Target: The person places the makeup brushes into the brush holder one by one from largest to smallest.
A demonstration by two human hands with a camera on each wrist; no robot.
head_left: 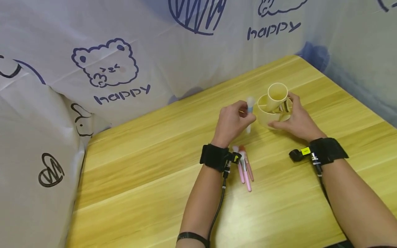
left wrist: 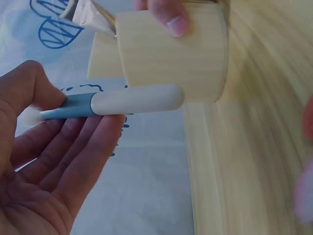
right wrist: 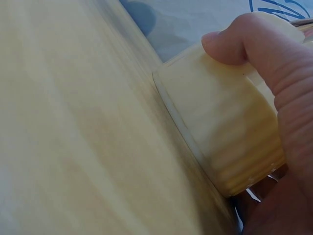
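Observation:
My left hand point(head_left: 234, 120) pinches a makeup brush point(left wrist: 137, 99) with a blue ferrule and a white, rounded handle. In the head view its pale bristles point up, just left of a cream round holder point(head_left: 266, 119). My right hand point(head_left: 299, 120) grips that holder around its side, thumb point(right wrist: 222, 46) on the near wall and the other fingers behind it. A taller tube point(head_left: 277, 93) rises out of the holder. Beside it, inside the holder, stand brushes point(left wrist: 93, 17), partly hidden.
Several pink-handled brushes point(head_left: 246, 172) lie on the wood-grain table point(head_left: 139, 193) near the left wrist. A white cloth point(head_left: 173, 62) with drawings hangs behind the table and along its left side. Cables run down from both wrist bands.

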